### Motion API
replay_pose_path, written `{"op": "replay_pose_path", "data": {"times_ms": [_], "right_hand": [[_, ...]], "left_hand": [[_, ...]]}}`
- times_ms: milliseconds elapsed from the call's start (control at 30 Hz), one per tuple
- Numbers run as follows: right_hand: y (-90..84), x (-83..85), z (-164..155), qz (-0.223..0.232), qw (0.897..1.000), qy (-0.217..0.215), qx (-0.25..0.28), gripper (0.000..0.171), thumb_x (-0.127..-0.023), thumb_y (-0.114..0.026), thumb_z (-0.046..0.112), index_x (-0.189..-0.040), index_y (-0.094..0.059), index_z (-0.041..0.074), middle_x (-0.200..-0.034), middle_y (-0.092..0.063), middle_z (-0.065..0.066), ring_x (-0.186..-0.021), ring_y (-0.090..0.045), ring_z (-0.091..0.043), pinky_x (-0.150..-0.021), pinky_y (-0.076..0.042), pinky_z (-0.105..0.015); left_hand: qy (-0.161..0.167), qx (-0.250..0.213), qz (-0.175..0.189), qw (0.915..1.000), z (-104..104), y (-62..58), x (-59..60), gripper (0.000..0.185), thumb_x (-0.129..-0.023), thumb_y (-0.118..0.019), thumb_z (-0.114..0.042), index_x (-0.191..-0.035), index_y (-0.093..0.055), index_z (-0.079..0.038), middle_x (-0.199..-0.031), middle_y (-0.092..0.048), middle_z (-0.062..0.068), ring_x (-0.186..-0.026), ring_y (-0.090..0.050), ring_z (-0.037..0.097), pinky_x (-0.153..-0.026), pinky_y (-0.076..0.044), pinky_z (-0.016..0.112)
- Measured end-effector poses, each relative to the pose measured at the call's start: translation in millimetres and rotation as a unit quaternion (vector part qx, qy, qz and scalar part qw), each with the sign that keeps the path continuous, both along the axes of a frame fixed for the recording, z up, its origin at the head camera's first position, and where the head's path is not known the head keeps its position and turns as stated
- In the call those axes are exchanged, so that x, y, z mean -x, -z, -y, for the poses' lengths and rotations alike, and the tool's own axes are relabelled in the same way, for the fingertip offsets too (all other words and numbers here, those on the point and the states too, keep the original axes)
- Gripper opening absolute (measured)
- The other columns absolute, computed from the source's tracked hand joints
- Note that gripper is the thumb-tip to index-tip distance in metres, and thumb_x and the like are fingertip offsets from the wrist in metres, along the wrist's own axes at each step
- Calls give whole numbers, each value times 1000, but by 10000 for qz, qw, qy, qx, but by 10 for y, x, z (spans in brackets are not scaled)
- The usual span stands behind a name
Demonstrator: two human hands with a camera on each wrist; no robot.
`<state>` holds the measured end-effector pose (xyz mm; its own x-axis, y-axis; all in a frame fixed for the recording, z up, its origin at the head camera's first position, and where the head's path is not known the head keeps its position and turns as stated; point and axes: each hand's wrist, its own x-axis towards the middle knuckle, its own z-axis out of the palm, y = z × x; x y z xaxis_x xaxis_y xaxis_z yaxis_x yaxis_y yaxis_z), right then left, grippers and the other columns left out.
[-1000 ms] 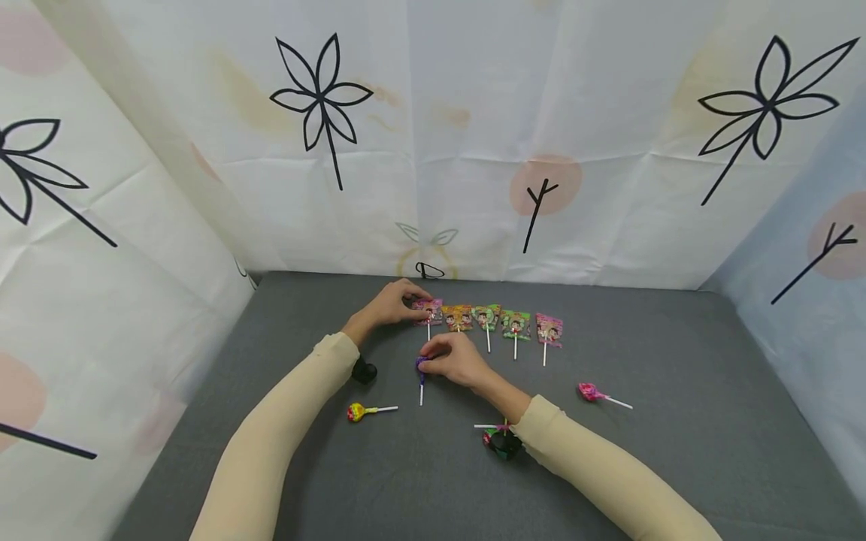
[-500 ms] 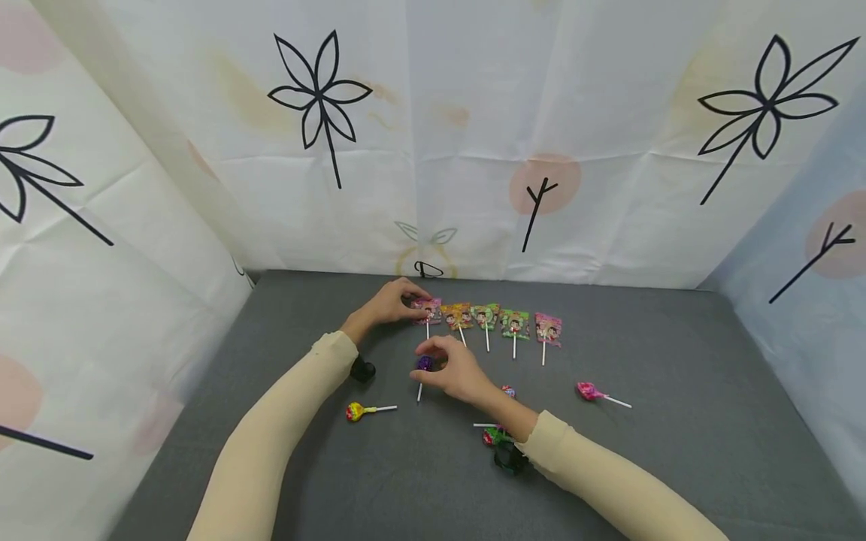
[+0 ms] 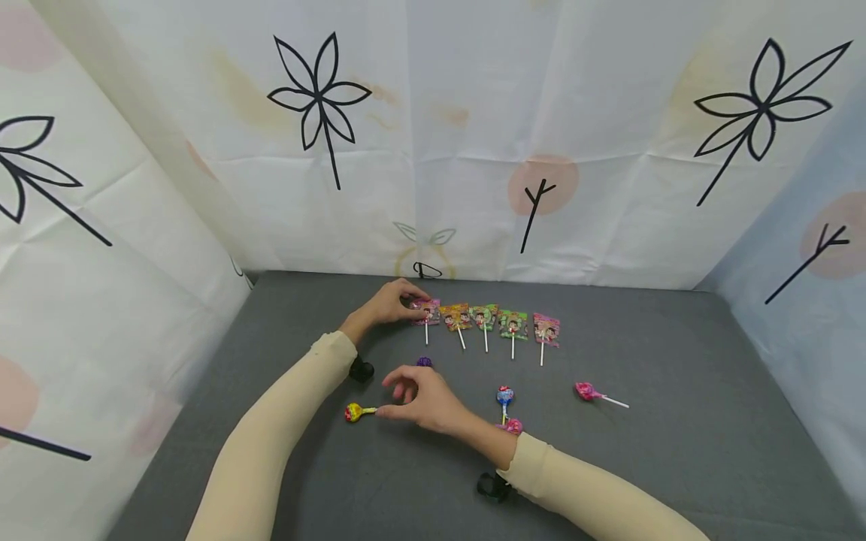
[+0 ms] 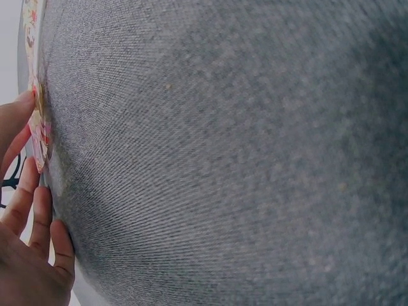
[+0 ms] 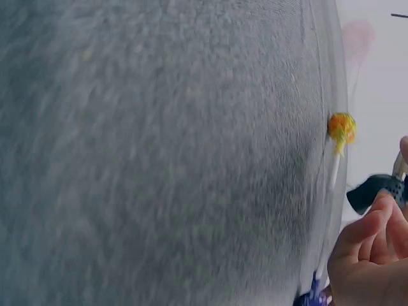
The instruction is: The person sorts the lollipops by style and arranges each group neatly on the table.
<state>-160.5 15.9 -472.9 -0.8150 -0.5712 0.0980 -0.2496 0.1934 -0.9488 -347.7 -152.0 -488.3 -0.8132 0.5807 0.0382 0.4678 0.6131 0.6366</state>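
Note:
My left hand [image 3: 389, 302] pinches a pink flat-packed lollipop [image 3: 429, 312] at the left end of a row. In the left wrist view, the thumb lies on its printed wrapper [image 4: 42, 137] and the other fingers spread along the cloth. My right hand [image 3: 429, 402], thumb and fingers apart and holding nothing, is just right of a yellow round lollipop [image 3: 353, 412]. Its thumb tip overlaps that lollipop's white stick in the head view. A purple round lollipop [image 3: 424, 361] lies behind the right hand, its stick hidden; it also shows low in the right wrist view.
Right along the row lie flat lollipops in orange [image 3: 455, 317], green [image 3: 484, 315], green [image 3: 513, 324] and pink [image 3: 546, 329] wrappers. A blue lollipop [image 3: 504, 394] and a pink one [image 3: 513, 426] sit by the right forearm. Another pink lollipop [image 3: 587, 391] lies farther right.
My right hand has let go of the purple lollipop, leaving it below the row, and moved toward the front left to the yellow lollipop's stick. The left hand stays put.

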Motion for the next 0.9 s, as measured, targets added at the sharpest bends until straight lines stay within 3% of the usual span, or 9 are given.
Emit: {"op": "replay_pose_path", "data": {"times_ms": [100,233,500,900], "right_hand": [[20,-34,56,57,9999,-106,10,33,-86,-84,10,-111,-70,-5,-74,-61,-3,-55,-48,-5,-52,-39,-20],[43,-70,119,102,9998,-147,-73,32,-85,-84,10,-110,-70,-5,-67,-61,3,-51,-48,-3,-50,-38,-20],[73,-157,212,492,9981,54,-376,36,-84,-87,16,-114,-72,1,-62,-58,5,-50,-47,-3,-50,-37,-19],[134,-247,328,937,9941,470,-295,31,-88,-82,13,-113,-70,1,-53,-61,-2,-38,-55,-8,-39,-35,-20]], "left_hand": [[67,-52,-80,9999,9,5,2,34,-92,-79,-26,-121,-76,-9,-122,-61,12,-112,-58,33,-97,-48,46],[-2,85,-74,9999,-5,-4,1,35,-92,-79,-26,-122,-75,-8,-124,-60,13,-113,-58,34,-96,-47,47],[-60,164,17,9998,-21,-32,-18,34,-92,-79,-20,-122,-74,-6,-125,-60,13,-116,-56,33,-100,-46,46],[-48,255,-42,9997,-15,-1,4,35,-93,-79,-22,-124,-74,-7,-125,-60,13,-117,-56,31,-101,-45,46]]}}
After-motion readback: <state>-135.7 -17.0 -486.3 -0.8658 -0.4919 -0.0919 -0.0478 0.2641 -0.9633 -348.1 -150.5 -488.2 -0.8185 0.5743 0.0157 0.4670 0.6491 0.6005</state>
